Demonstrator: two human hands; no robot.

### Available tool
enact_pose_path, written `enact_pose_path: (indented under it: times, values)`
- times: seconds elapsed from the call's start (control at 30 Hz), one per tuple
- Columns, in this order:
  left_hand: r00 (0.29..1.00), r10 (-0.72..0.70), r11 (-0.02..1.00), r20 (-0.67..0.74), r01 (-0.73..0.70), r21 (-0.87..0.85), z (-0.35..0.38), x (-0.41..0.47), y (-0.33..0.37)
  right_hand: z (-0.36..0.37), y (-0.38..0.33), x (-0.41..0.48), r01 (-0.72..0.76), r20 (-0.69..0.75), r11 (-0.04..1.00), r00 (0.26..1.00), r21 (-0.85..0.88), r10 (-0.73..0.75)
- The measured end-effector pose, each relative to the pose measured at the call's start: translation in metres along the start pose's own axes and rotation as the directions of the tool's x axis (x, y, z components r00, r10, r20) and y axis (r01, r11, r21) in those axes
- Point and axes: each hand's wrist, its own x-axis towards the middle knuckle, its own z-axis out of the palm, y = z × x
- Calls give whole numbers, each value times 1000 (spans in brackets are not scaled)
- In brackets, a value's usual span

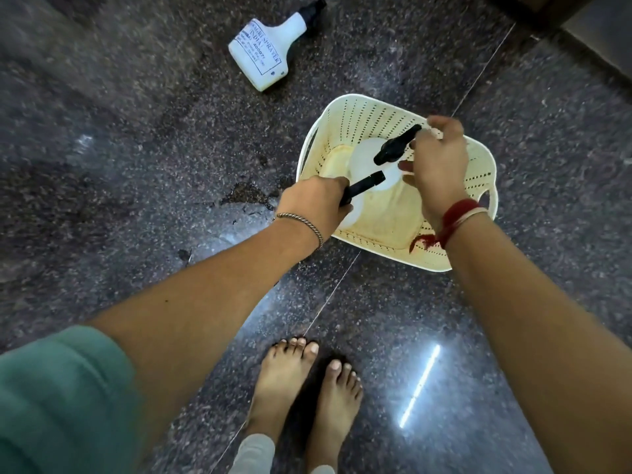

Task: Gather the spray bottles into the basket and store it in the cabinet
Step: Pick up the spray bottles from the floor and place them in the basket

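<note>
Head view, looking down at a dark speckled stone floor [136, 148]. Three spray bottles are visible, one basket, two hands and two bare feet [304, 388].

One cream perforated basket [478, 186] stands on the floor directly beneath both hands, its rim reaching past the right wrist.

Left hand [314, 203]: fingers curled together around the black trigger head [364, 184] of a white spray bottle [352, 213], whose body hangs just below and to the right of the hand, at the near-left edge of the basket (whether it rests on the basket bottom cannot be told). A thin metal bangle [301, 224] circles the left wrist, and a green sleeve [58, 398] covers the upper arm.

Right hand [439, 165]: fingers bent down over a second white bottle [367, 155] with a black sprayer [396, 145], which lies just left of the hand, inside the basket. The fingertips sit at the sprayer's neck; how firmly they are clamped on it cannot be told. Red thread and a pale band [460, 217] wrap the right wrist.

The third bottle [263, 54], white with a printed label and a black cap, lies on its side on the floor, well apart from both hands, beyond the left hand and outside the basket.

A bright strip of reflected light [420, 384] shows on the floor below the right forearm.
</note>
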Motion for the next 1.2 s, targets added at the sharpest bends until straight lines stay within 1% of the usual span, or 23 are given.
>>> enact_pose_path:
  times: [0.03,0.07,0.2,0.23,0.27,0.33,0.37,0.4,0.47,0.5,0.6,0.67,0.73,0.8,0.9,1.0,1.1,1.2]
  values:
    - [1000,-2,1000,11,2,-4,1,0,1,-1,-6,1,-78,6,996,997,37,77]
    - [1000,0,1000,21,0,-5,1,0,2,-1,-13,1,-113,18,993,993,19,113]
    - [999,-4,1000,39,5,-26,0,4,5,4,-29,6,-137,127,985,980,-105,150]
    - [999,-12,999,36,13,-32,-1,6,4,3,-33,11,-125,131,979,981,-158,147]
    - [999,-19,999,32,21,-41,-2,6,3,0,-36,16,-81,135,969,984,-234,115]
    - [999,-29,997,26,31,-68,-3,6,2,-7,-39,21,92,199,915,980,-394,-13]
    - [999,-29,997,24,31,-73,-4,5,1,-12,-40,21,212,267,864,959,-456,-94]
    - [999,-26,997,21,27,-71,-5,4,1,-17,-41,20,342,347,797,921,-497,-179]
    - [1000,-15,998,11,15,-62,-7,3,1,-27,-45,18,567,504,627,809,-535,-302]
    - [1000,-11,998,7,11,-60,-8,3,1,-29,-47,20,644,570,542,754,-540,-327]
    - [1000,-9,999,16,10,-47,-10,3,0,-28,-56,24,778,714,321,625,-540,-315]
    - [1000,-14,999,23,15,-35,-10,4,1,-25,-58,24,834,762,186,550,-519,-342]
    - [1000,-12,1000,26,13,-25,-9,5,2,-21,-58,27,857,784,105,505,-504,-360]
    - [1000,1,1000,18,-1,-14,-6,5,4,-18,-56,30,857,793,94,506,-506,-340]
    - [1000,18,1000,16,-18,-6,0,4,7,-13,-53,34,841,783,113,535,-529,-317]
    - [1000,3,1000,22,-3,-6,2,3,11,-10,-53,33,826,773,76,551,-558,-315]
    - [999,-2,1000,37,2,-3,-1,3,12,-13,-56,30,823,775,62,555,-565,-300]
    - [1000,-1,1000,12,1,-28,-5,3,10,-16,-55,29,812,766,51,567,-581,-302]
